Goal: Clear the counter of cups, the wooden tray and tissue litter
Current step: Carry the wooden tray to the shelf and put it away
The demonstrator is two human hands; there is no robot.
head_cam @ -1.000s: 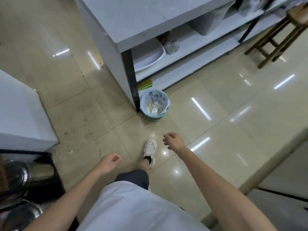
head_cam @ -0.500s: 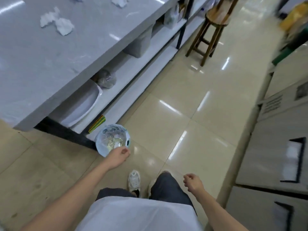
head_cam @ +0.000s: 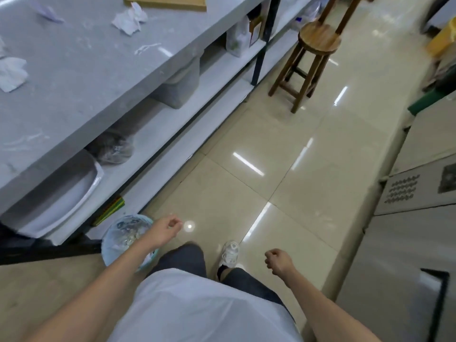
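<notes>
Now both hands hang loosely curled, holding nothing: left point(head_cam: 165, 228) just beside the bin point(head_cam: 124, 239), right point(head_cam: 278, 261) apart; tissues point(head_cam: 129, 18) and tray point(head_cam: 167, 2) lie on the tabletop point(head_cam: 81, 70) beyond left.

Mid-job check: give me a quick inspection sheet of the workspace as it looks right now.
Surface: grey counter, still littered.
Job's things: wooden tray at the counter's far edge; crumpled tissues at and; no cups seen.
Clutter: lined bin on the floor by the counter's end, holding waste; white dish and bags on the shelf under the counter.
Grippers: left hand beside the bin, fingers loosely curled, holding nothing; right hand idle, holding nothing.
Cables: nothing seen.
Surroundings: glossy tiled floor, wooden stool, metal cabinets at right.
</notes>
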